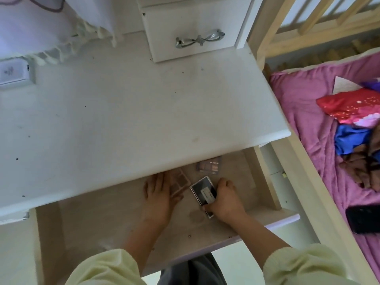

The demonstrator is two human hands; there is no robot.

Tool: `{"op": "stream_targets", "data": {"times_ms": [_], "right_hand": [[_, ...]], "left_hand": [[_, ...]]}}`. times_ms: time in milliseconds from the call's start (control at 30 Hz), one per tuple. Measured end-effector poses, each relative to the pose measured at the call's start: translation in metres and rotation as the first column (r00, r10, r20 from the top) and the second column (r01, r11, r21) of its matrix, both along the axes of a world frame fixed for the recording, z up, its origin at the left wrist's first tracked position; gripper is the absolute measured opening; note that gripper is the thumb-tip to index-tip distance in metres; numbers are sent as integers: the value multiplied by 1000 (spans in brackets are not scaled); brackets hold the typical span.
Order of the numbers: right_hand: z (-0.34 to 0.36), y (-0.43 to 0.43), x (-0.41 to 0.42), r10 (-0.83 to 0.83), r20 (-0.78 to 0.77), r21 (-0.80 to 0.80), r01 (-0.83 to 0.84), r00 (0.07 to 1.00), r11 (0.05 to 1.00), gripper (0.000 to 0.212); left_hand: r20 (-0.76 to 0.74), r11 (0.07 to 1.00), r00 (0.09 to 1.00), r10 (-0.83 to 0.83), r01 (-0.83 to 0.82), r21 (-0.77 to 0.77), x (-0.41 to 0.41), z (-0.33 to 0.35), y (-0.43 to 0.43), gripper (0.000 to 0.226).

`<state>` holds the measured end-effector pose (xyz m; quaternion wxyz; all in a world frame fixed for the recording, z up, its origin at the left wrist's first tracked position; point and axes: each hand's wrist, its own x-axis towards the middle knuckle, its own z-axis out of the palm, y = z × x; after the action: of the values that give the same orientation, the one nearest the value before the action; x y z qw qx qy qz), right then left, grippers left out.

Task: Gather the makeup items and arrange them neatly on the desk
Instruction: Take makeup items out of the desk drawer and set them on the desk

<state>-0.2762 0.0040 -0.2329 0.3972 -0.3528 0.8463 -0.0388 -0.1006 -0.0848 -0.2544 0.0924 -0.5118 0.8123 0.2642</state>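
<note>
Both my hands reach into the open drawer [102,219] under the white desk [123,112]. My right hand [225,200] grips a black compact case with a white edge [202,189], tilted up on its side. My left hand [159,194] rests flat on the drawer floor, its fingers over the near edge of a brown eyeshadow palette [180,178]. A third small palette [209,166] lies farther back in the drawer, partly under the desk's front edge. No makeup items show on the desk top.
A small white drawer unit with a metal bow handle [199,39] stands at the desk's back. A fringed white cloth [51,27] hangs at the back left above a small white box [14,72]. A bed with pink sheet [304,112], clothes and a black phone [364,219] lies to the right.
</note>
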Motion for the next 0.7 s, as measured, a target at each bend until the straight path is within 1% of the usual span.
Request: {"op": "stream_targets", "data": {"times_ms": [100,200,267,400,467,500,533,567,633,700], "right_hand": [[-1,2,3,-15,2,29,15,1000,999,79],[-4,4,5,-46,-2,26,46,999,999,81],[-5,4,5,-53,0,27,53,999,998,81],[-4,4,6,-32,-12,45,32,999,998,79],[-4,5,7,-20,-8,61,21,1000,998,78],[-4,6,8,-15,-6,66,15,1000,998,78],[-4,6,8,-10,-1,68,10,1000,998,78],[-4,7,8,-7,11,70,6,1000,998,78],[-2,7,9,-10,72,73,5,997,997,73],[1,6,12,-2,124,72,-6,992,997,66]], "left_hand": [[-43,997,997,68,-69,-26,12,0,7,92],[-36,990,990,139,-138,20,12,5,1,97],[20,986,987,162,-163,38,8,9,-8,103],[192,962,964,183,-216,167,-6,9,-20,116],[258,950,946,194,-247,190,-11,9,-19,124],[270,950,943,193,-248,187,-12,9,-18,124],[264,957,946,186,-236,170,-11,10,-15,119],[244,967,954,172,-210,141,-10,11,-11,108],[180,981,972,151,-170,93,-5,15,-6,78],[80,978,981,177,-185,97,0,20,-3,45]]}}
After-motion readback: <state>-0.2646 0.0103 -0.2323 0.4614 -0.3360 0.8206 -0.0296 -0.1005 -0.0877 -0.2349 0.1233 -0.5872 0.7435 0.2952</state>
